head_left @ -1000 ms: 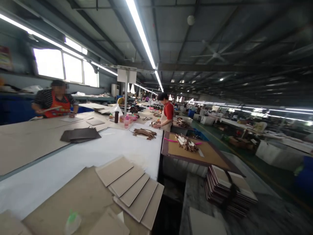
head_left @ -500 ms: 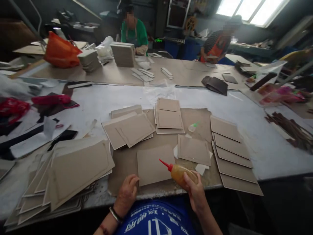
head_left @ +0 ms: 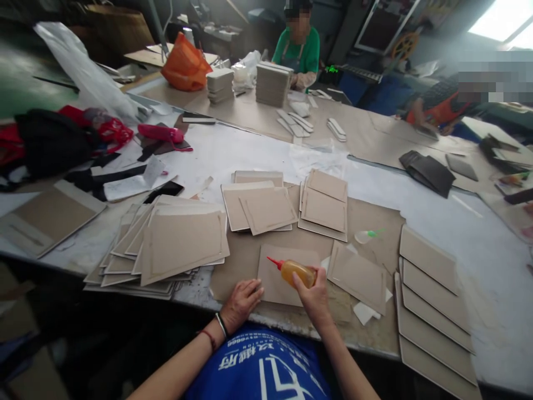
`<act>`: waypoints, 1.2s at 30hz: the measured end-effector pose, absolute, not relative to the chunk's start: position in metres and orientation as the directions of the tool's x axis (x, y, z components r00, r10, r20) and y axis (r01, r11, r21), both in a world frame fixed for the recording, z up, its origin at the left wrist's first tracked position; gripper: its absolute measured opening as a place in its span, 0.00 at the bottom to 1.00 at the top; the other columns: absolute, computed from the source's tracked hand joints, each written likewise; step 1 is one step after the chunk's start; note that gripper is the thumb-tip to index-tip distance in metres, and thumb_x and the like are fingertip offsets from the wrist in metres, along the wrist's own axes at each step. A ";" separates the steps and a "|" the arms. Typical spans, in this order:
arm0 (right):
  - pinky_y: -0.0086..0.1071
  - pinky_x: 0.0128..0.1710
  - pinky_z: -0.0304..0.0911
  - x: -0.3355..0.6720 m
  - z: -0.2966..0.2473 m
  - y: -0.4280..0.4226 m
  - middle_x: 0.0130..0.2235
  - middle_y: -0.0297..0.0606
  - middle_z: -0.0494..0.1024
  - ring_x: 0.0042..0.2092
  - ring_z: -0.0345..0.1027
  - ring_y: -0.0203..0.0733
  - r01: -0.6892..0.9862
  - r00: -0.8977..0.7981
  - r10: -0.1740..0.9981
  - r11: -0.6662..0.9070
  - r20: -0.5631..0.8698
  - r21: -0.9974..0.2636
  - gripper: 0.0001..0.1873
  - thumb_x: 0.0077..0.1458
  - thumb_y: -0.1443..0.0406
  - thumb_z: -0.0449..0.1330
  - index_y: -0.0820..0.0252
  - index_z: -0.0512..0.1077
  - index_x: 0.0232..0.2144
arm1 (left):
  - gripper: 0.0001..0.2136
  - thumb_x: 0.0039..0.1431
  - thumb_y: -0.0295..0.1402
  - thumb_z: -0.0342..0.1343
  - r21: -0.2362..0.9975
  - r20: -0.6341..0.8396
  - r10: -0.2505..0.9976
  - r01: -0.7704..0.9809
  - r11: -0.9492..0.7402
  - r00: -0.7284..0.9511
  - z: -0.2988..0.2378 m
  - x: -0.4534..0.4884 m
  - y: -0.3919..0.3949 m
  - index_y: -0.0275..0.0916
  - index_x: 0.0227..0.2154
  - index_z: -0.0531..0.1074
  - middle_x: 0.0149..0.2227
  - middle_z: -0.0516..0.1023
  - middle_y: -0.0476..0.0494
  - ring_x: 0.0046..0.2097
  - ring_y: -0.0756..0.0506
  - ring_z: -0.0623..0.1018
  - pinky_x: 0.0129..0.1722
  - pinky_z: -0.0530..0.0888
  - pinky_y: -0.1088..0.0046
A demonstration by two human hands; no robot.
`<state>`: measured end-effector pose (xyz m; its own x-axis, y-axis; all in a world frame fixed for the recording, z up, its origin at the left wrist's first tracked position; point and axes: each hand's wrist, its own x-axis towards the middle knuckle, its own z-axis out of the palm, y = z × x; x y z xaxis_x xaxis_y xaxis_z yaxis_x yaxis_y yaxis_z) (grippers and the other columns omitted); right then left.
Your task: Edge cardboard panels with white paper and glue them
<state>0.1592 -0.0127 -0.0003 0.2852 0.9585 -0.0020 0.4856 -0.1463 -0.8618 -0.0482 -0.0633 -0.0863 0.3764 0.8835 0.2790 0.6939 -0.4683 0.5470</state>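
Observation:
My right hand is wrapped round a small glue bottle of amber liquid with a red nozzle that points left, just above a grey cardboard panel lying near the table's front edge. My left hand rests on the table edge with curled fingers touching the panel's left side. A similar panel lies tilted to the right of the bottle.
Stacks of grey panels lie at the left, middle and right. A clear bottle with a green tip lies behind. Two other people work across the table; an orange bag and red and black items sit far left.
The view swung from the hall down to the table. Since half a second ago, my right hand has carried the bottle left over the panel, and my left hand now touches it.

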 end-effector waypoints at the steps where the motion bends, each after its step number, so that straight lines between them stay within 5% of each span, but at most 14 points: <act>1: 0.36 0.41 0.59 0.158 -0.003 -0.009 0.35 0.35 0.67 0.37 0.63 0.42 0.531 0.263 0.964 -0.116 0.033 -0.840 0.21 0.40 0.56 0.63 0.55 0.61 0.36 | 0.12 0.56 0.27 0.50 0.524 0.320 0.871 0.696 -0.491 0.373 -0.087 -0.048 -0.063 0.41 0.42 0.72 0.47 0.73 0.37 0.48 0.41 0.71 0.46 0.69 0.59; 5: 0.39 0.40 0.60 0.154 -0.012 0.005 0.35 0.36 0.65 0.37 0.62 0.43 0.681 0.183 0.975 -0.034 0.125 -0.732 0.21 0.44 0.54 0.60 0.57 0.59 0.37 | 0.11 0.55 0.27 0.51 0.420 0.467 0.809 0.715 -0.559 0.359 -0.089 -0.047 -0.063 0.38 0.41 0.71 0.44 0.74 0.37 0.46 0.42 0.72 0.43 0.71 0.60; 11: 0.39 0.39 0.61 0.152 -0.010 0.010 0.34 0.36 0.64 0.37 0.62 0.43 0.768 0.124 0.980 0.003 0.154 -0.640 0.19 0.45 0.55 0.59 0.57 0.59 0.37 | 0.08 0.55 0.27 0.51 0.385 0.500 0.791 0.727 -0.568 0.353 -0.085 -0.047 -0.063 0.36 0.38 0.70 0.40 0.74 0.38 0.44 0.44 0.72 0.42 0.71 0.62; 27: 0.38 0.38 0.63 0.159 0.006 -0.018 0.34 0.37 0.66 0.36 0.64 0.43 0.743 0.086 0.996 -0.069 -0.007 -0.666 0.18 0.45 0.56 0.58 0.58 0.60 0.36 | 0.08 0.54 0.24 0.51 0.386 0.529 0.759 0.689 -0.614 0.380 -0.082 -0.052 -0.060 0.34 0.38 0.68 0.36 0.72 0.39 0.41 0.46 0.71 0.41 0.72 0.65; 36: 0.39 0.40 0.62 0.156 0.008 -0.007 0.36 0.38 0.66 0.37 0.63 0.44 0.752 0.093 0.993 -0.026 0.067 -0.659 0.19 0.46 0.56 0.58 0.58 0.59 0.37 | 0.07 0.55 0.25 0.49 0.373 0.493 0.768 0.698 -0.612 0.409 -0.084 -0.052 -0.060 0.36 0.37 0.68 0.33 0.71 0.43 0.39 0.47 0.70 0.41 0.71 0.64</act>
